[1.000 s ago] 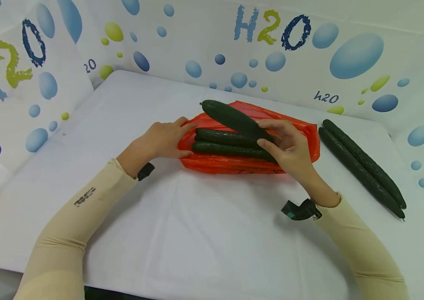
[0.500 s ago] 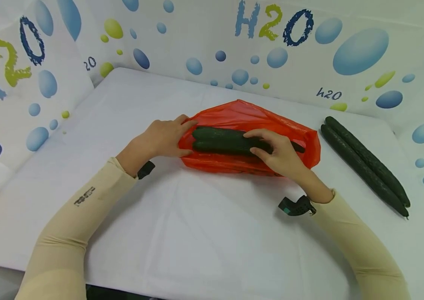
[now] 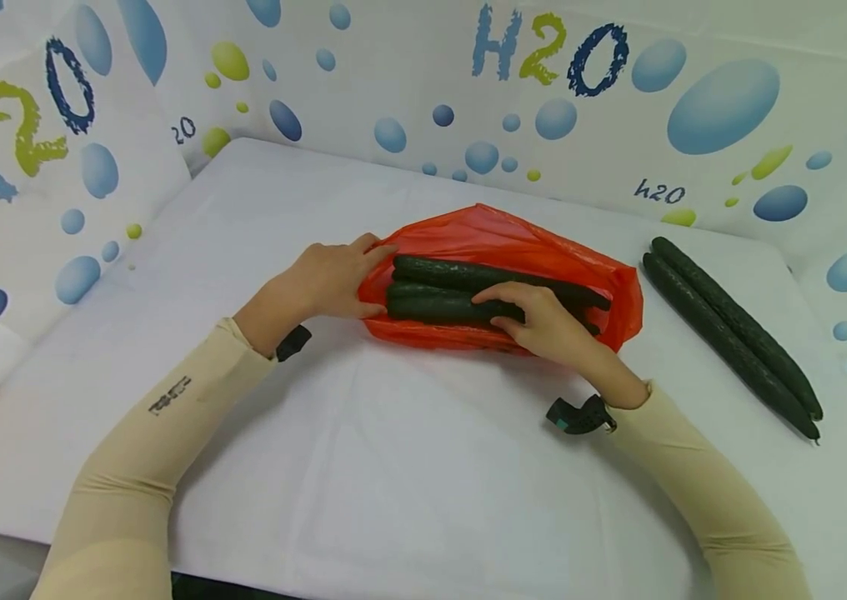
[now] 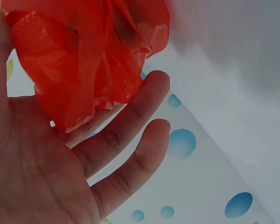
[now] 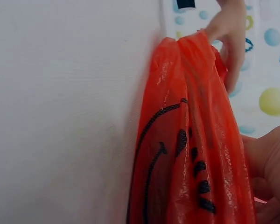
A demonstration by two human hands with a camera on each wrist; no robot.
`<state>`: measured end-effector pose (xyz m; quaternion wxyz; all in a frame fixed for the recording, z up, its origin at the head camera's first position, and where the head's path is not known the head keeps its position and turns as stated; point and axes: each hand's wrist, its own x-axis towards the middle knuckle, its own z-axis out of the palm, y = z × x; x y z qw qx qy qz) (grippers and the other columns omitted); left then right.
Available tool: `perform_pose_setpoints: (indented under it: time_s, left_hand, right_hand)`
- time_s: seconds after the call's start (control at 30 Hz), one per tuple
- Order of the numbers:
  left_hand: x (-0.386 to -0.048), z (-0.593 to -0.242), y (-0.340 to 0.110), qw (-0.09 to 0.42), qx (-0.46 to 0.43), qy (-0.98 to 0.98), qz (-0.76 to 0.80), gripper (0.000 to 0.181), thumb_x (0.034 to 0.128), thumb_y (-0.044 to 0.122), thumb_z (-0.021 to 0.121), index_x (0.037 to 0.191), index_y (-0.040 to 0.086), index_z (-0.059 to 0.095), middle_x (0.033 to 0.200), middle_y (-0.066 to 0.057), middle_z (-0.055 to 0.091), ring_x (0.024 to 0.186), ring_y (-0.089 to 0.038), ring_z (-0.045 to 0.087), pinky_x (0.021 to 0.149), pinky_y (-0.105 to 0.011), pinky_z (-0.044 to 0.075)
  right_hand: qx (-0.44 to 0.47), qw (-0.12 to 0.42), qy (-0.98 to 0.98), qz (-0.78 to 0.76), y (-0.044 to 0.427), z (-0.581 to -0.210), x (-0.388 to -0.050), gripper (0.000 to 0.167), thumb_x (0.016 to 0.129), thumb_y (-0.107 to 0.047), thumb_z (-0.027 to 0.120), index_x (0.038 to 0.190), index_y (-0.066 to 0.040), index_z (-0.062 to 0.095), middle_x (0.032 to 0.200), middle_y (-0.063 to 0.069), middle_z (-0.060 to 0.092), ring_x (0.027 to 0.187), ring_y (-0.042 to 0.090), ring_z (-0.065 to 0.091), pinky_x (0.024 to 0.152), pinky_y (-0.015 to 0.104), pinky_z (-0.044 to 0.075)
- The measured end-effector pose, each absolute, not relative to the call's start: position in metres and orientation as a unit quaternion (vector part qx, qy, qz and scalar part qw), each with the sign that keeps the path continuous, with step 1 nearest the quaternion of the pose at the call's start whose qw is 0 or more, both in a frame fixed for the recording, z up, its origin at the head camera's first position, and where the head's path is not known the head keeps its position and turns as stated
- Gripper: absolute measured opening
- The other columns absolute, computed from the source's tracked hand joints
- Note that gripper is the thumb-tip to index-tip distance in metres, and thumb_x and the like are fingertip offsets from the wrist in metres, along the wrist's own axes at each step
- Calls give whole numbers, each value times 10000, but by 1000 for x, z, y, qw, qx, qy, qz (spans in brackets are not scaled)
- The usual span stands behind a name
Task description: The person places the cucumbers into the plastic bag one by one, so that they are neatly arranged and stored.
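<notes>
White backdrop (image 3: pixel 423 50) behind the red plastic bag (image 3: pixel 476 232), printed with blue and green ovals and H2O lettering, the same pattern also off to the bag's left and right. Beneath the bag, a lightly creased white cloth (image 3: pixel 393 467), spread well out on every side of it.

Inside the bag, dark green cucumbers lying lengthwise: a rear cucumber (image 3: pixel 468 273) toward the bag's far side, slim end near the bag's right end, and a front cucumber (image 3: pixel 431 307) toward the near side. Just past the hand at the bag's right end, another slim tip; exact count impossible to tell through the overlap.

At the bag's left end, the left hand (image 3: pixel 326 279), fingers spread and loosely extended, touching the plastic. Reaching into the bag from its near right side, the right hand (image 3: pixel 543 325), thumb and fingers curled about the front cucumber.

Well to the right of the bag, a first loose cucumber (image 3: pixel 726 345) and a second loose cucumber (image 3: pixel 744 323), side by side at a slant on the cloth. Black printed marks (image 5: pixel 204 186) on the bag's near wall, visible from the right wrist.
</notes>
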<state>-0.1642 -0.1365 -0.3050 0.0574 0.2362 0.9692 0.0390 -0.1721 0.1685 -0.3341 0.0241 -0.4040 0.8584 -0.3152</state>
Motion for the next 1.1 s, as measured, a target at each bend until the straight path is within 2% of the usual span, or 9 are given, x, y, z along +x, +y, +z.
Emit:
perform_pose_setpoints:
  time_s: [0.43, 0.67, 1.1]
  left_hand:
    - [-166, -307, -134, 65, 233, 970, 35, 840, 832, 418, 731, 1500, 92, 338, 1422, -179, 420, 847, -274, 662, 717, -418, 575]
    - [-165, -308, -134, 69, 231, 970, 39, 842, 832, 415, 732, 1503, 97, 334, 1422, -179, 420, 856, -276, 663, 728, -423, 575]
    - [-165, -309, -133, 68, 233, 970, 29, 841, 838, 417, 726, 1505, 96, 328, 1423, -186, 420, 885, -287, 666, 725, -429, 577]
  right_hand:
    - [-391, 52, 872, -291, 172, -338, -167, 328, 873, 33, 678, 1190, -47, 657, 1207, 136, 655, 1122, 294, 595, 977, 473, 485]
    - [-403, 41, 880, -250, 171, -335, -164, 328, 870, 19, 690, 1191, -39, 658, 1205, 127, 651, 1173, 314, 576, 998, 472, 472]
    - [-389, 44, 885, -251, 180, -334, -167, 319, 854, 21, 708, 1168, -26, 671, 1184, 136, 663, 1156, 322, 585, 993, 480, 474]
